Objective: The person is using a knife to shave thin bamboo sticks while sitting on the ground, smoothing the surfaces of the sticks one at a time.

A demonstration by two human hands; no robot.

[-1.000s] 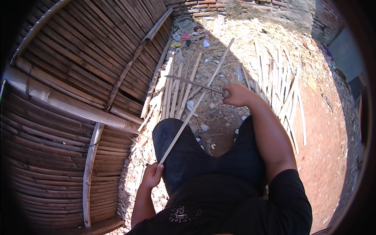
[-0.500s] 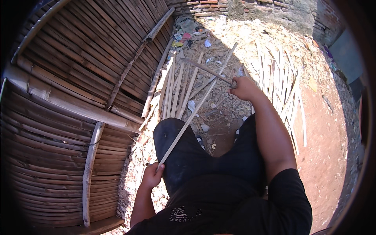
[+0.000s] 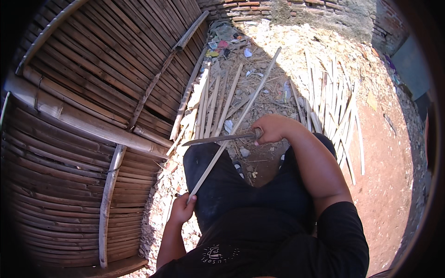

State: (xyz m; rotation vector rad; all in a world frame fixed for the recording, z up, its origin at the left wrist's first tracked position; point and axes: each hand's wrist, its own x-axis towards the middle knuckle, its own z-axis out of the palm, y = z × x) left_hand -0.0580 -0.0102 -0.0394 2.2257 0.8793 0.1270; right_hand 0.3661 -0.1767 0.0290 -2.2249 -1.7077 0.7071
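Closed round the near end of a long bamboo strip (image 3: 250, 103) is my left hand (image 3: 183, 208), low beside my left thigh. From there the strip slants up and away to the right, over my left knee, its far end out above the littered ground. My right hand (image 3: 272, 128) grips the handle of a machete (image 3: 218, 139), in front of my knees. The long blade points left and crosses the strip just beyond my left knee. Whether blade and strip touch, I cannot tell.
Several cut bamboo strips (image 3: 229, 97) lie at the left by a slatted bamboo wall (image 3: 116, 60). More strips (image 3: 331, 104) are heaped at the right. Shavings, stones and scraps litter the ground up to a brick wall (image 3: 241, 9) at the back.
My right hand has drawn the machete back toward me along the strip, and the blade has swung to lie nearly level across it. My left hand has hardly moved.
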